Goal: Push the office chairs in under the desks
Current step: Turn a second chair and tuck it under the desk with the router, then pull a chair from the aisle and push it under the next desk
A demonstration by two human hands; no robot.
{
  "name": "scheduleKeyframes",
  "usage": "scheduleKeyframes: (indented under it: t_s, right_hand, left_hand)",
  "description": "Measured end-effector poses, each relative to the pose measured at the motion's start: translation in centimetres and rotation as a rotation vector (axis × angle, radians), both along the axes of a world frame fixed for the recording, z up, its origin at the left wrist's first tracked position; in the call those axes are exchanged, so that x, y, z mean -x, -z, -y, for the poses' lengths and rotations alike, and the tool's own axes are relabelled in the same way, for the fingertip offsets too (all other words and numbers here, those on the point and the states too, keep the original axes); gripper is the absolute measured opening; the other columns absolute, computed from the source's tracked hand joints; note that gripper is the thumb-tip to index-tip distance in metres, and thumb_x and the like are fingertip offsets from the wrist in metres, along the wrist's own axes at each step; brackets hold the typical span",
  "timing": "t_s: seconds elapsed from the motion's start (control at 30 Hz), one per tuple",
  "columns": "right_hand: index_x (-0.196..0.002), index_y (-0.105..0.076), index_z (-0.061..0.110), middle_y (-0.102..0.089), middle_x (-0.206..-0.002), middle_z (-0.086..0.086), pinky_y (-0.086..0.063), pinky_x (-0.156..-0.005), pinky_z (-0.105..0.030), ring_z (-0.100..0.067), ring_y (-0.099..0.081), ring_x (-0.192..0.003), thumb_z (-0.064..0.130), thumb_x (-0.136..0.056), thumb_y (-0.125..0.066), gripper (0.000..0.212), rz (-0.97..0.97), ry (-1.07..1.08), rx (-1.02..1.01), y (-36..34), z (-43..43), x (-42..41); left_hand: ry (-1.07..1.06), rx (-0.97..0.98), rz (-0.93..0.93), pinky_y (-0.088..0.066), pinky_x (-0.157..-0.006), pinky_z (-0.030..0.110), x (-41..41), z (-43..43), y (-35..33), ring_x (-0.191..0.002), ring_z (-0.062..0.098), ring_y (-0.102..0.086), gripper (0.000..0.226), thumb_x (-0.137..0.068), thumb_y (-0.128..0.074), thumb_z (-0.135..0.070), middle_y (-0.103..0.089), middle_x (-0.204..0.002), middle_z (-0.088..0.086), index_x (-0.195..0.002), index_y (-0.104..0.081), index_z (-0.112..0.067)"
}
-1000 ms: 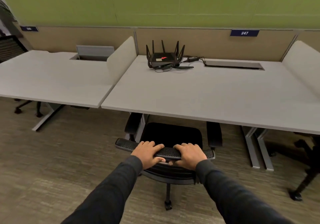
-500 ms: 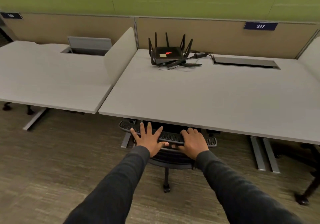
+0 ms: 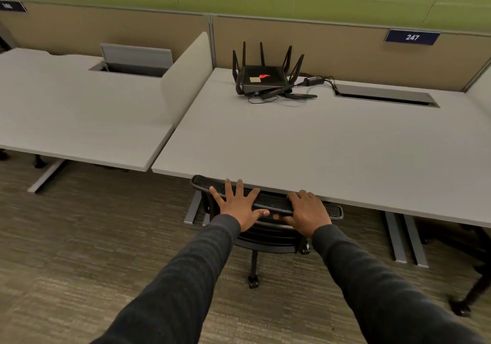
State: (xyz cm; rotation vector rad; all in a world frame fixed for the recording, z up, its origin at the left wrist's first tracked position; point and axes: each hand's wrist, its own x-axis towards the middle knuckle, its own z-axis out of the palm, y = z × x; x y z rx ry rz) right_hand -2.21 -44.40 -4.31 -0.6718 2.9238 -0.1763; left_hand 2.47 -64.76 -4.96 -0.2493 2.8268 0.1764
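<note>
A black mesh office chair [image 3: 273,202] stands tucked under the grey desk [image 3: 318,152]; its seat is hidden beneath the desktop and only the top of the backrest, the lower back and one caster show. My left hand [image 3: 237,205] lies flat on the backrest's top edge with fingers spread. My right hand [image 3: 308,212] is curled over the same edge, fingers wrapped on top and thumb below. The backrest's top almost touches the desk's front edge.
A black router [image 3: 265,78] with antennas and cables sits at the back of the desk. A second grey desk [image 3: 79,120] stands to the left behind a low divider. Another chair's dark base [image 3: 470,290] shows at the right. Desk legs [image 3: 403,240] stand right of the chair.
The chair has rolled forward under the desk until its seat and armrests vanished beneath the top. My left hand has gone from gripping the backrest to lying flat with fingers spread.
</note>
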Motion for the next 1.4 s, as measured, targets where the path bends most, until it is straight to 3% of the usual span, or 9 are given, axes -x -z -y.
scheduleKeyframes:
  t_s: [0.2,0.37,0.57,0.67,0.97,1.4]
  right_hand:
    - [-0.130,-0.053,0.020,-0.058,-0.125,-0.008,-0.044,-0.099,-0.042,-0.028,-0.053,-0.114,0.065,-0.083,-0.064,0.066,0.018,0.007,0.009,-0.1,-1.7,0.0]
    - [-0.133,-0.051,0.019,-0.058,-0.127,-0.009,-0.041,-0.100,-0.041,-0.030,-0.054,-0.117,0.057,-0.086,-0.062,0.061,0.013,0.017,0.002,-0.7,-2.1,-0.4]
    - [-0.149,-0.036,0.018,-0.047,-0.146,-0.010,-0.028,-0.116,-0.048,-0.031,-0.041,-0.135,0.065,-0.087,-0.057,0.080,-0.027,0.020,-0.047,-1.3,-1.5,-2.5]
    - [-0.151,-0.032,0.017,-0.043,-0.149,-0.012,-0.029,-0.116,-0.050,-0.032,-0.039,-0.137,0.059,-0.090,-0.057,0.078,-0.042,-0.008,0.055,-2.2,0.3,-4.2]
    - [-0.153,-0.034,0.012,-0.045,-0.149,-0.013,-0.035,-0.113,-0.046,-0.031,-0.043,-0.136,0.056,-0.096,-0.050,0.074,-0.098,-0.232,0.214,-6.5,13.0,-13.5]
    - [-0.153,-0.032,0.019,-0.043,-0.152,-0.010,-0.032,-0.116,-0.047,-0.029,-0.039,-0.140,0.066,-0.094,-0.040,0.076,-0.002,-0.551,0.301,-7.0,39.1,-37.8]
  left_hand:
    - [-0.037,-0.009,0.019,0.025,-0.096,0.079,-0.5,-2.1,-0.1,-0.147,0.045,0.025,0.083,-0.085,-0.031,-0.083,0.009,-0.167,0.010,-0.155,-0.012,-0.046]
    - [-0.057,-0.075,0.106,0.028,-0.096,0.075,-0.9,-2.5,-1.5,-0.146,0.039,0.030,0.102,-0.069,-0.020,-0.098,0.016,-0.167,0.004,-0.156,-0.002,-0.048]
    - [-0.044,-0.142,0.013,0.013,-0.114,0.068,-3.5,-1.7,-2.9,-0.151,0.034,0.021,0.101,-0.077,-0.026,-0.092,0.011,-0.168,0.006,-0.159,-0.003,-0.039]
    - [-0.063,-0.130,-0.027,0.010,-0.115,0.068,-6.1,-0.7,-3.0,-0.152,0.033,0.019,0.098,-0.080,-0.022,-0.090,0.011,-0.168,0.006,-0.159,0.001,-0.036]
    - [-0.290,-0.142,-0.118,0.007,-0.117,0.066,-19.1,9.3,-5.0,-0.153,0.031,0.014,0.094,-0.085,-0.017,-0.085,0.006,-0.168,0.008,-0.160,-0.001,-0.031]
    - [-0.626,0.009,-0.223,-0.002,-0.118,0.065,-46.9,32.6,-7.5,-0.154,0.034,0.001,0.098,-0.083,-0.013,-0.086,-0.007,-0.167,0.014,-0.160,-0.008,-0.025]
